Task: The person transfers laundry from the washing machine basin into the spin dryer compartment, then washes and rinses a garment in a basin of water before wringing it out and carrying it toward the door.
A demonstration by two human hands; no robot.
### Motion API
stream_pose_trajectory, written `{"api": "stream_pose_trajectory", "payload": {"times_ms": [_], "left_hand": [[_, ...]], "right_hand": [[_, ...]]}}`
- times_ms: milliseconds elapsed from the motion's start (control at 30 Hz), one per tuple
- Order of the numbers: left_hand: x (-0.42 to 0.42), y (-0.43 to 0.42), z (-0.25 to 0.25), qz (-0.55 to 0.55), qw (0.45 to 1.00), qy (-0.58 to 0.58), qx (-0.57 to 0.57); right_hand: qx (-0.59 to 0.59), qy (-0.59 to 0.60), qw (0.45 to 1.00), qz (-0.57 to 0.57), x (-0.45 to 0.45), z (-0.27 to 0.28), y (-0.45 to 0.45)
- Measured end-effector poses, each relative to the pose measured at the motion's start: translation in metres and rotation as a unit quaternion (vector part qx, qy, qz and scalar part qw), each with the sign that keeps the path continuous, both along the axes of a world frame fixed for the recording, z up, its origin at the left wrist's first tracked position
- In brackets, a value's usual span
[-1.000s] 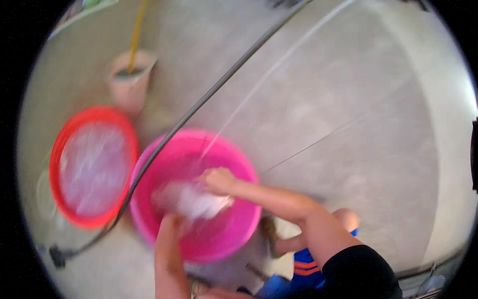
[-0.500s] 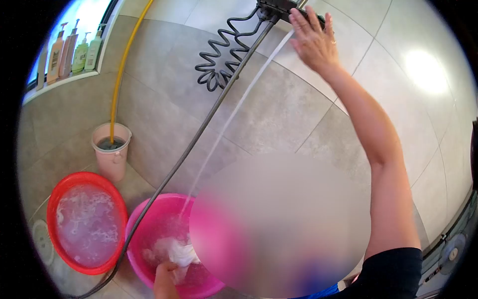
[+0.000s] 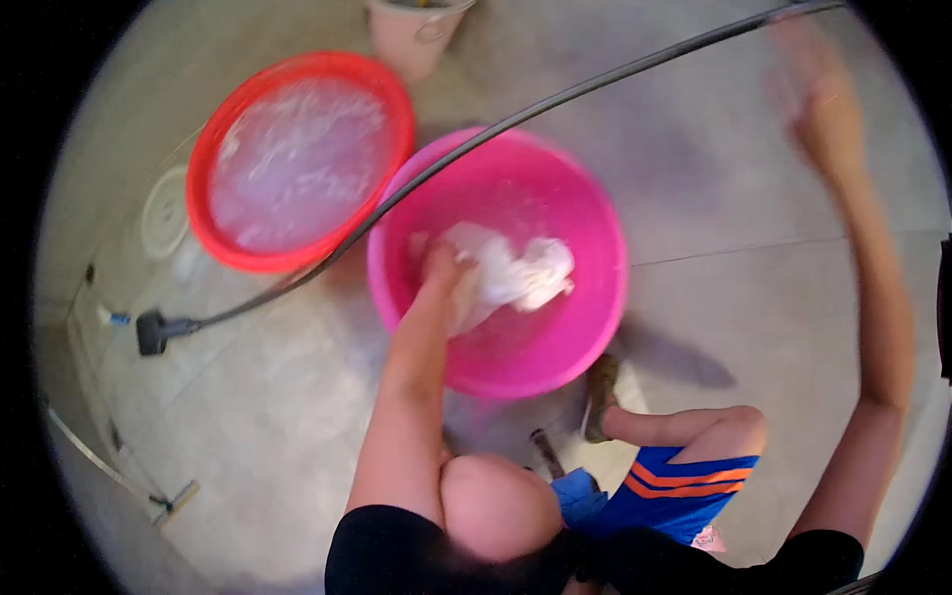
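A pink basin (image 3: pixel 585 327) stands on the floor in front of me, with a white cloth (image 3: pixel 540 273) in its shallow water. My left hand (image 3: pixel 451 268) reaches into the basin, fingers closed on the left part of the cloth. Raised at the upper right, away from the basin, my right hand (image 3: pixel 823 104) is blurred by motion, close to the end of a grey hose that crosses the view. Its fingers are smeared, so their pose is unclear.
A red basin (image 3: pixel 203 198) of sudsy water touches the pink one's left side. Behind it stands a pale pink bucket (image 3: pixel 412 45). The grey hose (image 3: pixel 555 99) passes over the pink basin to a black head (image 3: pixel 154 332). A round drain cover (image 3: pixel 164 213) lies left.
The view has tilted down. My right hand went from the basin up to the wall fixture and now hangs blurred at the upper right. The water stream no longer shows. My left hand stays at the cloth.
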State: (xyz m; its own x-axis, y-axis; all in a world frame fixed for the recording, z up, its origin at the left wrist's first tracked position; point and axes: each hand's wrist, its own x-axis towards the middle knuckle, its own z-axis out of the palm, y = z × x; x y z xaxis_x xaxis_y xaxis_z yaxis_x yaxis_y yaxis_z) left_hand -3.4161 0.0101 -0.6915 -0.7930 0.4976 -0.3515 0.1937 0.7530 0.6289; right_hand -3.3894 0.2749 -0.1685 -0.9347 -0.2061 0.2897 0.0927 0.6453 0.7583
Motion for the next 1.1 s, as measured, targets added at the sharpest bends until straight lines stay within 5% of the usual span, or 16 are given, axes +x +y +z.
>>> {"api": "stream_pose_trajectory", "payload": {"times_ms": [133,200,300,367,433,467,567,633,700,767,800,833,900,933,967,1100], "left_hand": [[-0.026,0.009,-0.030,0.311,0.946,0.026,0.083],[-0.031,0.007,-0.041,0.400,0.890,-0.049,0.214],[-0.028,0.004,0.019,0.411,0.771,-0.247,0.420],[-0.026,-0.003,-0.028,0.205,0.944,-0.036,0.257],[-0.018,0.003,-0.083,0.102,0.993,0.023,0.062],[-0.018,0.001,-0.093,0.082,0.994,-0.001,0.071],[-0.017,-0.006,-0.096,0.034,0.992,-0.078,0.091],[-0.013,-0.011,-0.064,0.017,0.989,-0.127,0.080],[0.002,-0.011,-0.057,-0.015,0.998,-0.038,-0.048],[0.002,-0.009,-0.069,-0.087,0.989,-0.007,-0.115],[-0.004,-0.008,-0.077,-0.139,0.983,-0.023,-0.116],[-0.006,-0.010,-0.051,-0.126,0.982,-0.060,-0.131],[-0.019,-0.018,-0.013,-0.114,0.979,-0.110,-0.132],[-0.029,-0.026,-0.007,-0.113,0.978,-0.127,-0.119],[-0.035,-0.031,0.007,-0.110,0.978,-0.144,-0.107],[-0.038,-0.022,0.119,0.030,0.983,-0.181,0.016]], "right_hand": [[-0.493,-0.257,0.826,0.086,0.050,-0.304,-0.061],[-0.746,-0.314,0.583,-0.074,0.077,-0.412,-0.115],[-0.740,-0.217,0.619,-0.147,0.070,-0.490,-0.195],[-0.687,-0.171,0.673,-0.214,0.075,-0.541,-0.216],[-0.662,-0.168,0.690,-0.240,0.081,-0.572,-0.214],[-0.659,-0.176,0.690,-0.242,0.079,-0.570,-0.205],[-0.796,-0.329,0.474,-0.182,0.075,-0.528,-0.131],[-0.699,-0.344,0.593,-0.205,0.079,-0.524,-0.123],[-0.366,-0.251,0.875,-0.191,0.108,-0.546,-0.134],[-0.478,-0.277,0.832,-0.049,0.141,-0.598,-0.131],[-0.522,-0.283,0.805,0.027,0.146,-0.605,-0.120],[-0.687,-0.282,0.663,-0.092,0.143,-0.585,-0.098],[-0.892,-0.237,0.256,-0.286,0.138,-0.523,-0.063],[-0.904,-0.106,0.249,-0.332,0.139,-0.492,-0.066],[-0.951,-0.013,0.139,-0.275,0.139,-0.486,-0.059],[-0.955,0.045,0.162,-0.243,0.116,-0.385,-0.046]]}}
